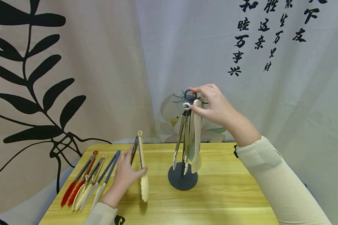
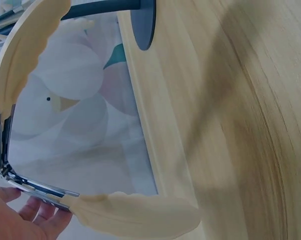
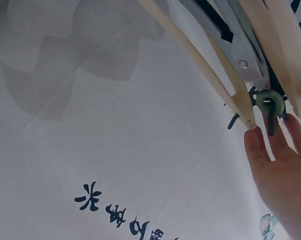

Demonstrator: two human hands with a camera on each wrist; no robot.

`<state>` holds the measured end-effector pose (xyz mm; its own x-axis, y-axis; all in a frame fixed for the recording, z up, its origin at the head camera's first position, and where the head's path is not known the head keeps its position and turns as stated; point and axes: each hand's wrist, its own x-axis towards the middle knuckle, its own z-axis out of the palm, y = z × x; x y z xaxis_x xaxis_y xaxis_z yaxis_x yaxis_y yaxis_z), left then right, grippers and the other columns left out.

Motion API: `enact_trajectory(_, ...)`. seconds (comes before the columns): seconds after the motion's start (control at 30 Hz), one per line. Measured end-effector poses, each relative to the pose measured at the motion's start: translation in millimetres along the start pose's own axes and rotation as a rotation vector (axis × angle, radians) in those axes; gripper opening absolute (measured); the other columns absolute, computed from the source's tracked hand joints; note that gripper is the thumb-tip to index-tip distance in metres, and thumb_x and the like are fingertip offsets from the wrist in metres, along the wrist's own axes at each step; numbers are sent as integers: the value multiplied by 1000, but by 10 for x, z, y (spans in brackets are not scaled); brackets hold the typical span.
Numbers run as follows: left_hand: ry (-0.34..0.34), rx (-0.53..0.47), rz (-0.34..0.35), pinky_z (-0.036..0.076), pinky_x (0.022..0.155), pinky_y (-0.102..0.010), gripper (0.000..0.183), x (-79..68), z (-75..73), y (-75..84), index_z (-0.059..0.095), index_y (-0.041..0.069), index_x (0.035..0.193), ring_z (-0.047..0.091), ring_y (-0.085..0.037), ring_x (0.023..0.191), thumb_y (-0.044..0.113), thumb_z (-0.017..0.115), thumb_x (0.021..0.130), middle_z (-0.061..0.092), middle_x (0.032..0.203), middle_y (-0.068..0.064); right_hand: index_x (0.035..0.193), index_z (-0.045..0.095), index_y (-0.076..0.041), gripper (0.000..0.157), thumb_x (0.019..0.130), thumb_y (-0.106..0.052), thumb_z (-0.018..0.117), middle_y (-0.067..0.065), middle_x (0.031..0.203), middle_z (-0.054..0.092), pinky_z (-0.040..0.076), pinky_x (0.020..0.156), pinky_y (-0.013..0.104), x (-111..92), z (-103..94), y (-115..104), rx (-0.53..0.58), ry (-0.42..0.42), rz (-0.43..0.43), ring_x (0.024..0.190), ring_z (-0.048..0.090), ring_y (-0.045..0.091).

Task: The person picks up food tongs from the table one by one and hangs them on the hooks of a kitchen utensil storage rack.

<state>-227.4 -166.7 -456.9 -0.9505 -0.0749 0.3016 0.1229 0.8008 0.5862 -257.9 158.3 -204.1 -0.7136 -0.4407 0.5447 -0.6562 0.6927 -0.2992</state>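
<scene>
My left hand [image 1: 127,175] holds metal kitchen tongs with cream scalloped tips [image 1: 144,187], above the table left of the stand. In the left wrist view, the tongs' two arms stand wide apart, with the fingers on the lower arm. A dark utensil stand [image 1: 183,182] has a round base. My right hand [image 1: 214,104] grips the top of the stand, thumb beside a white ring and index finger at the top loop. White-tipped metal tongs [image 1: 180,137] and a cream utensil with a slotted end [image 1: 196,156] hang there. A green ring [image 3: 268,101] shows near the right fingertips.
On the table's left side lie red-tipped tongs [image 1: 70,190], cream-tipped metal tongs [image 1: 99,168] and blue-handled tongs with white tips [image 1: 112,162]. The wooden table [image 1: 225,187] ends at a printed curtain [image 1: 298,93] behind the stand.
</scene>
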Motion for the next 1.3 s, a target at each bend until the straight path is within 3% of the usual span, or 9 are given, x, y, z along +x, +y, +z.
enact_trajectory(0.23,7,-4,11,49,71,-41,107,-4,1,30,21,20,152,43,-31,113,48,79,67,37,133,-14,139,47,-15,55,89,-29,64,7,135,52,30,107,50,-20,-16,-10,-38,-34,2,129,37,28)
enact_trajectory(0.6,8,-10,24,49,73,-43,106,-14,4,34,21,20,152,43,-31,114,47,79,68,37,135,-14,139,43,-19,55,88,-31,62,1,133,51,34,102,52,-28,-16,24,-22,-75,78,132,33,25)
enact_trajectory(0.77,18,-12,28,49,72,-41,106,-15,10,39,22,19,151,43,-30,113,47,79,67,37,135,-13,139,42,-19,57,88,-34,64,0,129,52,34,103,51,-37,-31,45,6,-79,65,130,34,25)
enact_trajectory(1.03,33,-56,45,49,80,-49,106,-13,0,75,20,22,152,41,-32,118,43,81,68,35,137,-13,139,46,-17,56,88,-30,66,-2,123,55,34,103,49,-39,-10,74,26,-47,29,126,37,22)
enact_trajectory(1.3,76,-86,112,49,80,-48,108,11,-17,149,20,24,152,45,-30,113,42,82,66,38,134,-13,138,47,-16,56,87,-30,67,-2,121,57,35,102,49,-32,-6,78,25,-28,4,125,39,22)
